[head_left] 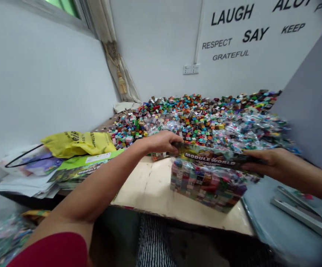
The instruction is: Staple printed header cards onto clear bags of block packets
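Observation:
A dark printed box lid (209, 156) marked "MODULEWORLD" spans the gap between my hands. My left hand (166, 142) grips its left end, thumb and fingers closed. At the other end my right hand (261, 162) holds it, fingers on its edge. Just below the lid stands an open box (205, 187) with a colourful blocky print, on the cream board (141, 181). Clear plastic bags of small coloured pieces (196, 167) show at its top; whether the lid touches them, I cannot tell. Behind my left hand sits another small printed box (159, 155), partly hidden.
A large heap of coloured bricks (194, 111) lies against the wall, with clear bags of pieces (247, 129) on its right. Green booklets (94, 163), a yellow bag (79, 142) and papers (27, 187) lie left. Right of the board is a white long-armed tool (302, 215).

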### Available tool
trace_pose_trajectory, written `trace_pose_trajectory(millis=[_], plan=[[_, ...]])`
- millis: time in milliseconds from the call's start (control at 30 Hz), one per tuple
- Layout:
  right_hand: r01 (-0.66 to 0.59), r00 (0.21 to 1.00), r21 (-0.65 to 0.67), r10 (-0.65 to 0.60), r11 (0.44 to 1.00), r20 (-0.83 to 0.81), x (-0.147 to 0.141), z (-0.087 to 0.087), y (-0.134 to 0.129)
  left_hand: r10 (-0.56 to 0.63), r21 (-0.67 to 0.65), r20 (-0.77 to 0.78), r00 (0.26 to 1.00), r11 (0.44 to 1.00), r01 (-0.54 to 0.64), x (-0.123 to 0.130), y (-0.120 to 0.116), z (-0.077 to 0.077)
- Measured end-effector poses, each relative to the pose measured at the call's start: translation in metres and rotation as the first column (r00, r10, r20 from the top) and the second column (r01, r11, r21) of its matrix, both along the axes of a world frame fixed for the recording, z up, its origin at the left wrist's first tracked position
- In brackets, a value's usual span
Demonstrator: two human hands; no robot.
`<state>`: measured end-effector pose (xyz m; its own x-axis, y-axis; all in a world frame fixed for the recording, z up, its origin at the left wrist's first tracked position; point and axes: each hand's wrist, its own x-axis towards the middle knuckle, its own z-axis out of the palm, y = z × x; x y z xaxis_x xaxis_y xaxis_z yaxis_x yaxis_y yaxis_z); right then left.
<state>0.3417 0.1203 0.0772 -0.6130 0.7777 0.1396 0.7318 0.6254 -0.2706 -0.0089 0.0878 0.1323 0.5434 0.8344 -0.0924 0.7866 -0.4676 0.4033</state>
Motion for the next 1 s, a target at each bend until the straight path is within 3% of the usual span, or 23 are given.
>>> trace_pose_trajectory(millis=[133,233,367,500,667,833,1000], plan=[[0.003,0.999,-0.103,-0.007,0.995,-0.041,-0.007,0.006,0.006,-0.038,0.049,-0.065,0.997,0.998,0.042,0.009,-0.025,0.002],[0.019,0.999,-0.143,-0.023,0.990,-0.030,-0.013,0.012,0.007,-0.007,0.138,-0.251,0.968,0.990,0.043,0.022,-0.035,0.013],[0.024,1.000,-0.170,-0.026,0.985,-0.011,-0.015,0.017,0.005,0.005,0.258,-0.424,0.906,0.959,0.116,0.048,-0.028,0.017],[-0.006,0.999,-0.140,0.011,0.990,0.036,-0.015,0.025,0.002,-0.067,0.249,-0.368,0.927,0.954,0.168,0.061,-0.018,0.008],[-0.001,0.992,-0.097,0.014,0.995,0.126,-0.018,0.033,0.002,-0.075,0.268,-0.335,0.939,0.948,0.171,0.055,-0.011,0.003],[0.037,0.996,-0.126,-0.026,0.991,0.089,-0.016,0.022,0.006,-0.050,0.219,-0.320,0.946,0.968,0.125,0.030,-0.004,0.005],[0.001,0.999,-0.161,0.005,0.987,0.037,-0.014,0.018,0.007,-0.054,0.235,-0.243,0.969,0.965,0.113,0.009,-0.001,-0.004]])
